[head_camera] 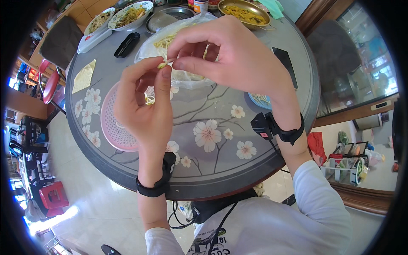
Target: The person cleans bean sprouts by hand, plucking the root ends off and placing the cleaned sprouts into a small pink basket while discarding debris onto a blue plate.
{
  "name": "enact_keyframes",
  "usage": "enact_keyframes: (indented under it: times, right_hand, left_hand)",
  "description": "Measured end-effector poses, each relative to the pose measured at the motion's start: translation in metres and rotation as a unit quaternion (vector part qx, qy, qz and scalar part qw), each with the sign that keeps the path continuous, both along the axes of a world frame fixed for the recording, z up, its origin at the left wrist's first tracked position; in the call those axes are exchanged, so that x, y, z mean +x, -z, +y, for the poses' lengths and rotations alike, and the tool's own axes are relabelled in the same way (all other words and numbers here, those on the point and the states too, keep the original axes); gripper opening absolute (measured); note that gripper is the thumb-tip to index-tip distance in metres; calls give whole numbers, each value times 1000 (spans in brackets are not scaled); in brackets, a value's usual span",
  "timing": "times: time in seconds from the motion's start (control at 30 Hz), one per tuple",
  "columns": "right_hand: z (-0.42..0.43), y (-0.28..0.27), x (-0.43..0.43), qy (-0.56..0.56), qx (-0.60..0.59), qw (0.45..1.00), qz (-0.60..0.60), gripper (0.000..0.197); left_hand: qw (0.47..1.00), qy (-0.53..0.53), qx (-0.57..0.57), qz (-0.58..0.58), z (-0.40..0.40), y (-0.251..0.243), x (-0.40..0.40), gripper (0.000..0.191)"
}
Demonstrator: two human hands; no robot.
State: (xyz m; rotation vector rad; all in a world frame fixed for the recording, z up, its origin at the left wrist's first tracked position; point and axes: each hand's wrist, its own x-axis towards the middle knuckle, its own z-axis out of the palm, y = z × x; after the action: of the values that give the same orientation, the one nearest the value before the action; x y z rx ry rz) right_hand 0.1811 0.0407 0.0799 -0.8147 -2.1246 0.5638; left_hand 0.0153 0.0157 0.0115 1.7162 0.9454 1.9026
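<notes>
A single bean sprout [164,64] is pinched between both hands above the table. My left hand [145,95] grips its yellowish head between thumb and forefinger. The thumb and forefinger of my right hand [220,54] close on its pale tail end. Behind the hands sits a clear plastic bag [191,83] of bean sprouts, partly covered by my right hand. Below my left hand stands a pink perforated basket [111,127] with some sprouts in it, mostly hidden. A blue dish [259,101] holding thin pale strands is partly behind my right forearm.
On the round table [181,127] lie a black phone [284,63], a black case-like object [127,44] and a pale yellow sheet [83,76]. Along the far side stand a patterned bowl of food [130,16], a metal plate [178,12], several jars and a golden pan [245,14].
</notes>
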Motion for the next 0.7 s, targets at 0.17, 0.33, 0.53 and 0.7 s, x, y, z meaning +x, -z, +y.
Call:
enact_keyframes:
  times: [0.17,0.33,0.53,0.7]
  right_hand:
    - [3,2,1,-6,6,1000,4,10]
    - [2,0,0,3,-8,1000,25,12]
    - [2,4,-7,12,-57,993,105,13]
    - [-1,3,-9,9,-58,990,128,14]
  left_hand:
    - [1000,8,17,5,2,2,0,18]
    - [994,69,-81,-10,2,-1,0,41]
    - [982,137,-106,73,-1,-3,4,45]
    - [983,136,-113,50,1,-1,2,43]
